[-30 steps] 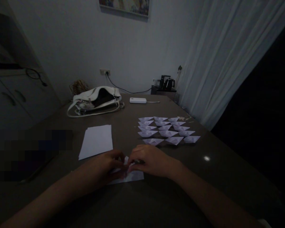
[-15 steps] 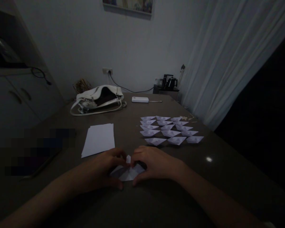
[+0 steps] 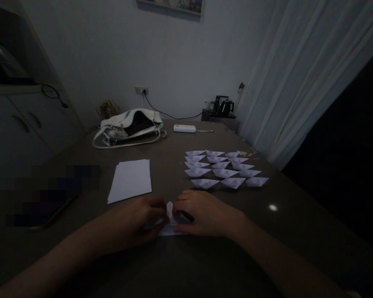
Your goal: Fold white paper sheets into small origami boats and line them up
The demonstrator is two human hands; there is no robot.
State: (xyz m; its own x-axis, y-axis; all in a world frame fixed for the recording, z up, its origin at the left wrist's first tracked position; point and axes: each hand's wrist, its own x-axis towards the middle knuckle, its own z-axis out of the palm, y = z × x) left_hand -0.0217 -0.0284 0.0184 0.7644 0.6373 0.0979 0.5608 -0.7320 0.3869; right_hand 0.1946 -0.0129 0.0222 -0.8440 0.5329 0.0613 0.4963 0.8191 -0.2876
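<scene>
A partly folded white sheet of paper lies on the table in front of me, its small pointed tip facing away. My left hand grips its left side, with thumb and forefinger close together near the middle fold. From the right, my right hand pinches the paper with curled fingers and the thumb along the near edge. Both hands cover much of the sheet. Beyond the right hand stand several folded paper boats in rows. A stack of blank paper rests beyond my left hand.
A white handbag and a white power bank with a short cable sit at the far side of the table. A dark flat device, partly blurred out, lies on the left. A white curtain hangs along the right.
My thumbs have moved up from the table onto the paper's near edge, the left one closing toward its forefinger. The view has tilted slightly.
</scene>
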